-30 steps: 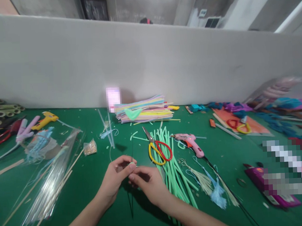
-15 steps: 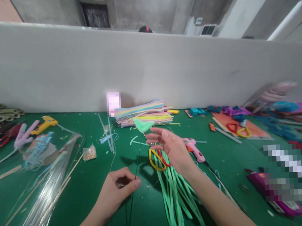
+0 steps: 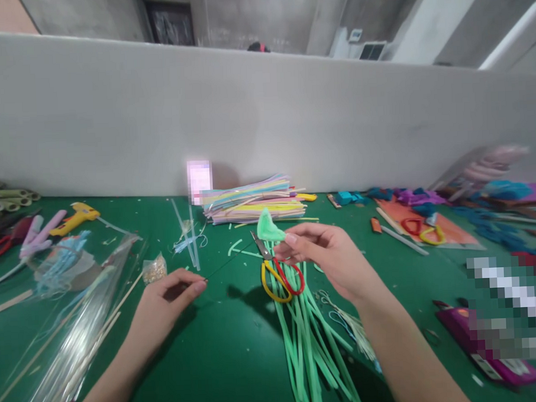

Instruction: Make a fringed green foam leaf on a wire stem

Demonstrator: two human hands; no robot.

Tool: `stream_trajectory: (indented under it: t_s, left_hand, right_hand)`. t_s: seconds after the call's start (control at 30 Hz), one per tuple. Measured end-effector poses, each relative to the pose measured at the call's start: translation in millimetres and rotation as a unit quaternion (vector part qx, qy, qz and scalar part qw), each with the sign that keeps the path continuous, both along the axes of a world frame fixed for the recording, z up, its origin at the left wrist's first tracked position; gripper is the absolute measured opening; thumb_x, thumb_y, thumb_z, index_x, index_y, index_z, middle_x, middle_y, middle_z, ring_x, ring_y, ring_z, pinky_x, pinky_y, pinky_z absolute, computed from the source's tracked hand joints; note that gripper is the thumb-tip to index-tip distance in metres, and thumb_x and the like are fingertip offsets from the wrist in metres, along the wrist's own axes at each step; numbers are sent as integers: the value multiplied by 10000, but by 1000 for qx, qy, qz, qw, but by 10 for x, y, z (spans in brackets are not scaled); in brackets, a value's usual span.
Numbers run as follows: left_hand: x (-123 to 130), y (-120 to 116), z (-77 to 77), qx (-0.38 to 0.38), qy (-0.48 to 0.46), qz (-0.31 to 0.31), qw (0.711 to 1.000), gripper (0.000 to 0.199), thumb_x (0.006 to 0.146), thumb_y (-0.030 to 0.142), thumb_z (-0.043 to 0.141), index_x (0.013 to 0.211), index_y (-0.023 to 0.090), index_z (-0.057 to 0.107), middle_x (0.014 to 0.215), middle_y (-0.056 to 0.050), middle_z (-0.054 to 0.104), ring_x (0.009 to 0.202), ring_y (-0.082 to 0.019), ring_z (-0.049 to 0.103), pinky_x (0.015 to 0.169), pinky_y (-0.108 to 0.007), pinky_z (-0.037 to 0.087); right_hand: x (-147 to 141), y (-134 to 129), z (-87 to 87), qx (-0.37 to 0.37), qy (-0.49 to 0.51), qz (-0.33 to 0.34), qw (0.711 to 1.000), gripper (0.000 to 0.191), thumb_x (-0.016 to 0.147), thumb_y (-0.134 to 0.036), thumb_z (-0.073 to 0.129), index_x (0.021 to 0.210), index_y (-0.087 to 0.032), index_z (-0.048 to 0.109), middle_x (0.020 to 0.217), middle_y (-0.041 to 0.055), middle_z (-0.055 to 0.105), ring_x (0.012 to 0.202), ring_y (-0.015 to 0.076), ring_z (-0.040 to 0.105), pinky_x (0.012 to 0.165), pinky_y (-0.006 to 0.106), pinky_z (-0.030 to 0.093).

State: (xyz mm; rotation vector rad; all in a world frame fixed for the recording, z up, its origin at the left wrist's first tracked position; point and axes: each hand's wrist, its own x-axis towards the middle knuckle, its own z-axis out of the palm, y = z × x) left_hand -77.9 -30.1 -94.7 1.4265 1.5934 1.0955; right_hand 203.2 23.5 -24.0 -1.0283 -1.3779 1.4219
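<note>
My right hand [image 3: 330, 254] pinches the lower corner of a light green fuzzy piece [image 3: 268, 229], bent into a pointed, leaf-like shape. Lower and to the left, my left hand [image 3: 172, 294] has its thumb and forefinger closed on a thin dark wire [image 3: 228, 263]. The wire slants up to the right toward the green piece; whether they join cannot be made out. Scissors [image 3: 275, 277] with one yellow and one red handle lie just below the green piece. They rest on a bundle of green pipe cleaners [image 3: 303, 341], which runs toward me beside my right forearm.
Pastel pipe cleaners [image 3: 254, 204] are piled against the grey partition [image 3: 157, 111]. At left are a yellow glue gun [image 3: 77, 218], clear plastic sleeves [image 3: 79, 351] and a small bag of beads [image 3: 154, 269]. Far right hold a second pair of scissors [image 3: 432, 234] and a purple packet [image 3: 483, 345].
My right hand has closed from spread fingers onto the green piece, which has turned and shifted right. My left hand has moved left and up, and the wire now slants rather than stands steep.
</note>
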Motion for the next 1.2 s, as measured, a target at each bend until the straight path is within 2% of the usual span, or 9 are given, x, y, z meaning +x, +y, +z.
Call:
stream_trajectory:
  t_s: [0.17,0.3,0.4,0.53,0.8,0.9,1.0,1.1,1.2]
  left_hand:
    - [-152,32,79,57,42,-41,997,216,772,420,694,727,212,731,736,-29,691,691,-177,617,655,-284,486]
    - [-164,19,122,65,67,-75,993,193,776,389,692,693,219,731,742,-35,704,709,-190,637,692,-308,507]
    - [-174,10,141,56,72,-90,992,195,785,393,687,695,226,733,742,-33,704,702,-190,639,675,-304,510]
    - [-227,1,135,34,77,-99,991,205,808,416,676,718,241,733,773,-23,705,731,-188,643,677,-289,514]
    - [-274,1,99,34,96,-112,989,209,817,429,670,731,249,730,787,-16,708,741,-185,653,678,-283,528]
    - [-236,19,96,47,110,-125,985,218,832,423,653,730,242,721,775,-12,706,719,-179,655,657,-279,530]
    - [-197,13,72,146,172,-55,973,177,842,386,652,760,249,727,822,-13,706,774,-189,662,743,-316,543]
    - [-195,-48,13,289,265,27,920,152,859,265,640,948,303,756,978,-28,702,914,-213,659,891,-378,525]
    - [-258,-133,-61,378,326,52,865,395,831,134,656,1133,380,715,1063,-23,701,939,-214,665,889,-375,541]
  right_hand:
    - [-61,10,-54,28,-49,41,998,246,875,-436,655,923,-196,683,924,56,742,780,156,725,730,288,584]
    - [-100,4,-72,59,-72,48,994,252,895,-446,619,880,-196,647,811,21,692,735,141,694,657,261,553]
    - [-132,-33,-66,110,-125,13,986,252,917,-429,584,819,-198,609,731,-6,648,661,126,654,601,250,503]
    - [-160,-85,-69,203,-230,-37,951,266,976,-386,492,809,-200,583,703,-11,640,653,119,606,620,258,450]
    - [-178,-146,-55,173,-201,-5,964,180,907,-373,607,924,-195,628,775,-1,668,688,127,611,580,237,464]
    - [-192,-142,-66,201,-228,-20,952,181,920,-357,586,944,-184,637,759,1,668,643,122,589,542,240,443]
    - [-171,-73,-105,257,-242,-25,935,164,920,-339,598,967,-199,670,848,16,704,774,153,641,705,292,500]
    - [-138,17,-150,290,-217,-7,932,117,885,-262,646,983,-252,709,1120,31,698,1085,202,617,979,392,457]
    - [-134,46,-164,202,-110,-17,973,273,829,-247,705,1097,-295,684,1186,30,661,1072,193,612,951,396,494]
